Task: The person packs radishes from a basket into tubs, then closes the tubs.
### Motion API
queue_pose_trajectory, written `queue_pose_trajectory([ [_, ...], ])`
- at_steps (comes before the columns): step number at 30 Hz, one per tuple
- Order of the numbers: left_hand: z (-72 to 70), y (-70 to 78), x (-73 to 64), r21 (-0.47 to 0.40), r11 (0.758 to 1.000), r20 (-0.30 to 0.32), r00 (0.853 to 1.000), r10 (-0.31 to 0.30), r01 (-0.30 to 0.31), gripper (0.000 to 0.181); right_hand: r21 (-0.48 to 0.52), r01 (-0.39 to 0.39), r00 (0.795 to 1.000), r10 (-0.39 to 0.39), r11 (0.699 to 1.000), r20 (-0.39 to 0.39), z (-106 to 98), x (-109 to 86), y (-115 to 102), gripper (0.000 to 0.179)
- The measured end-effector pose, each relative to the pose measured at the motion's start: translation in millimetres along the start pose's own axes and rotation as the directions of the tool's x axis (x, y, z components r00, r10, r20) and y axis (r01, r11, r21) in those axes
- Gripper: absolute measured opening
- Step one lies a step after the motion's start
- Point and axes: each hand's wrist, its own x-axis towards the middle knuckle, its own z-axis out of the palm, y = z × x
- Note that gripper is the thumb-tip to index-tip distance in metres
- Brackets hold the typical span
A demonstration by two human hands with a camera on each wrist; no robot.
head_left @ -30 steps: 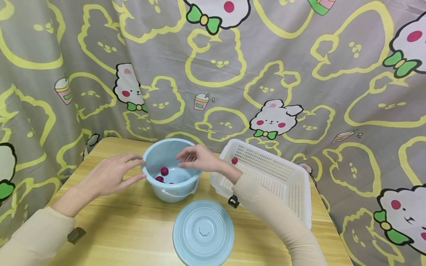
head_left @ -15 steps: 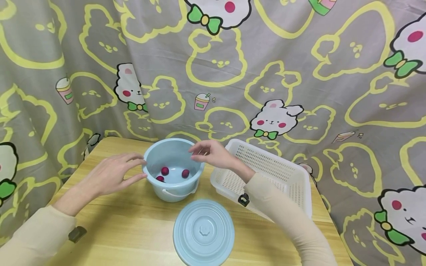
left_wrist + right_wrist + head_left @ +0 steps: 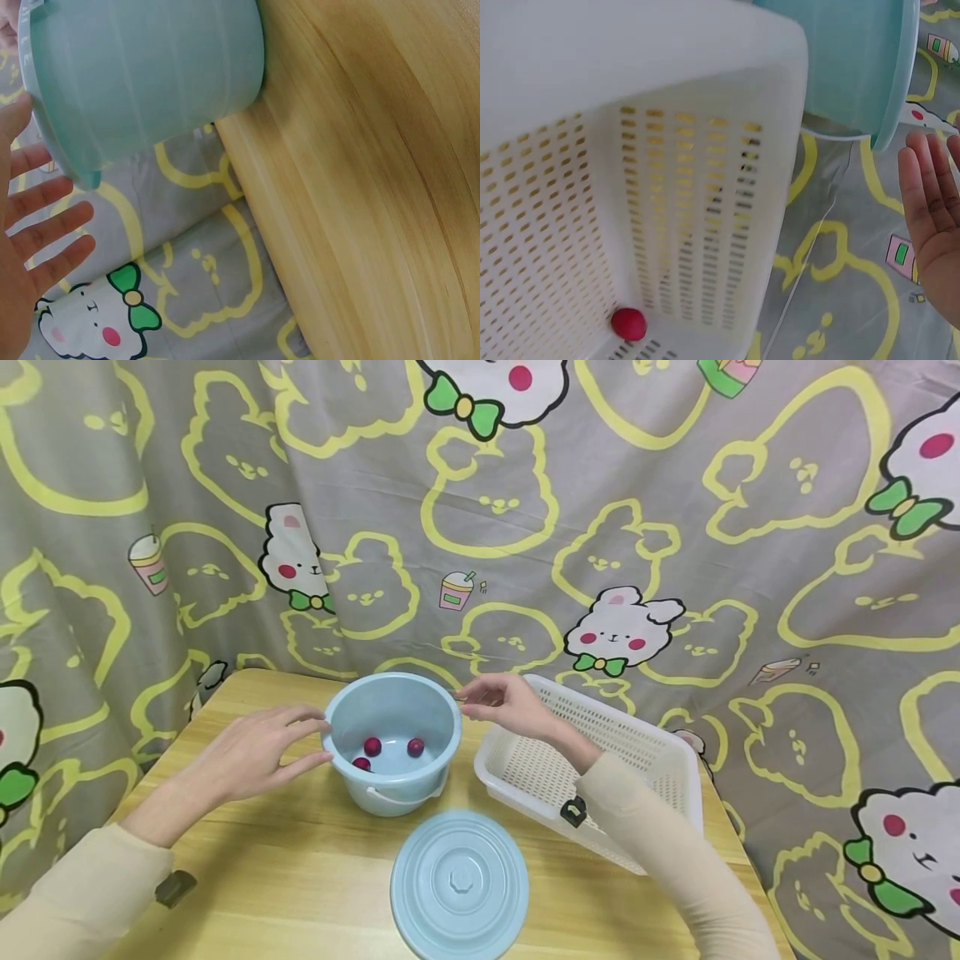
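A light blue bucket [image 3: 393, 793] stands on the table, with three small dark red balls [image 3: 372, 747] at its bottom. Beside its left rim my left hand [image 3: 243, 752] rests with spread fingers, the fingertips at the rim; the left wrist view shows thumb and fingers straight there. My right hand [image 3: 517, 706] hovers at the bucket's right rim, fingers loosely bent and holding nothing visible. Under the right forearm sits a white perforated basket [image 3: 487, 768]. One red ball [image 3: 629, 324] lies in a corner of the basket in the right wrist view; in the head view the hand and arm hide it.
A round blue lid [image 3: 460, 883] lies flat on the wooden table [image 3: 300, 877] in front of the bucket. The bucket's white handle [image 3: 405, 797] hangs down at its front. A patterned curtain [image 3: 360, 485] closes off the back.
My right hand has drawn back from inside the bucket to the right, over its rim towards the basket. A third ball has come into full view in the bucket. My left hand stays put.
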Motion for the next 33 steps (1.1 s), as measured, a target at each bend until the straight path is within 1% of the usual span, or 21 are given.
queue_pose_trajectory([
  [5, 0.5, 0.3, -0.4, 0.000, 1.000, 0.005, 1.000, -0.005, 0.005, 0.040, -0.004, -0.030, 0.999, 0.030, 1.000, -0.013, -9.4, -6.8, 7.6, 0.022],
  [9, 0.7, 0.6, -0.6, -0.002, 1.000, 0.003, 1.000, -0.006, 0.006, 0.040, 0.001, -0.069, 0.997, 0.069, 0.998, -0.023, -19.1, -12.4, 14.6, 0.022],
  [14, 0.5, 0.7, -0.7, -0.003, 1.000, 0.002, 1.000, -0.003, 0.003, 0.039, 0.000, -0.125, 0.991, 0.125, 0.992, -0.053, -30.9, -18.9, 26.6, 0.021],
  [20, 0.3, 0.3, -0.7, -0.002, 1.000, -0.002, 1.000, 0.000, 0.000, 0.039, -0.023, -0.153, 0.985, 0.151, 0.988, -0.086, -43.4, -25.3, 47.9, 0.026],
  [26, 0.4, -0.2, -0.4, -0.006, 1.000, -0.008, 1.000, 0.004, -0.005, 0.038, -0.055, -0.193, 0.974, 0.184, 0.980, -0.131, -52.7, -30.9, 69.9, 0.026],
  [29, 0.5, -0.4, -0.4, -0.006, 1.000, -0.007, 1.000, 0.003, -0.003, 0.039, -0.084, -0.202, 0.973, 0.190, 0.976, -0.132, -56.0, -33.7, 78.9, 0.029],
  [33, 0.6, -0.5, -0.5, -0.004, 1.000, -0.007, 1.000, 0.001, -0.002, 0.039, -0.104, -0.232, 0.967, 0.219, 0.967, -0.127, -58.3, -35.9, 90.1, 0.031],
])
